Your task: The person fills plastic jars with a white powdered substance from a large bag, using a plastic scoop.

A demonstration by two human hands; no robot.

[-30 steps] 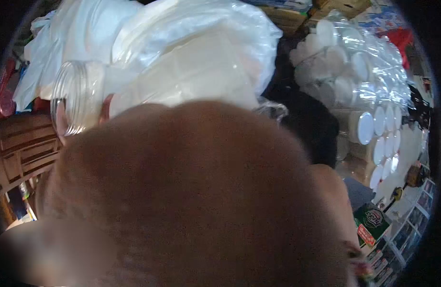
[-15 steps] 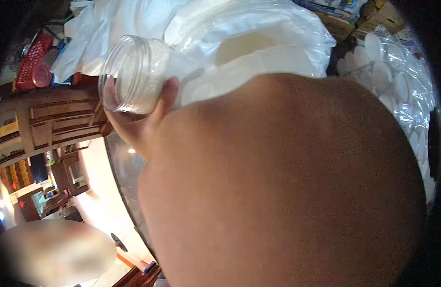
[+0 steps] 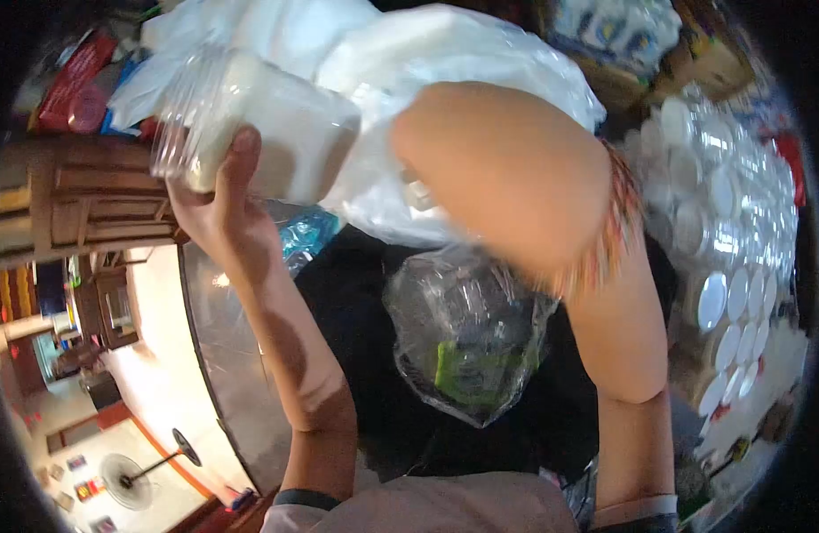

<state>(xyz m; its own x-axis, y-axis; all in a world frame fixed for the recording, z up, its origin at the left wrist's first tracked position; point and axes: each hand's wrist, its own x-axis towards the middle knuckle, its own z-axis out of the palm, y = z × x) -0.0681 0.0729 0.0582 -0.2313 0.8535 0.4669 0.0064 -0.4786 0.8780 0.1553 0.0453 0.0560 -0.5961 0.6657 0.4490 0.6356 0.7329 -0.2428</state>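
Note:
My left hand (image 3: 218,191) is wrapped round a clear jar (image 3: 290,133) with whitish contents, tilted onto its side above a white plastic bag (image 3: 481,53). The jar's ridged end faces left and is motion-blurred. My right hand (image 3: 507,169) is large and blurred over the white bag, with a multicoloured band (image 3: 609,222) at its wrist. Its fingers are hidden or smeared, so any grip cannot be made out. A small white object (image 3: 418,195) shows beside it. Below, a clear plastic bag (image 3: 467,329) with something green inside lies on dark cloth.
Wrapped clear jars with white lids (image 3: 711,298) are stacked at the right. A red basket (image 3: 76,80) is at the upper left, wooden furniture (image 3: 107,191) below it. Cartons (image 3: 711,67) and a wrapped pack (image 3: 614,31) stand at the upper right. A fan (image 3: 130,475) is lower left.
The arm that covered most of the view has pulled back, revealing the dark cloth and clear bag. The jar has turned, showing more of its side, with my left hand still round it.

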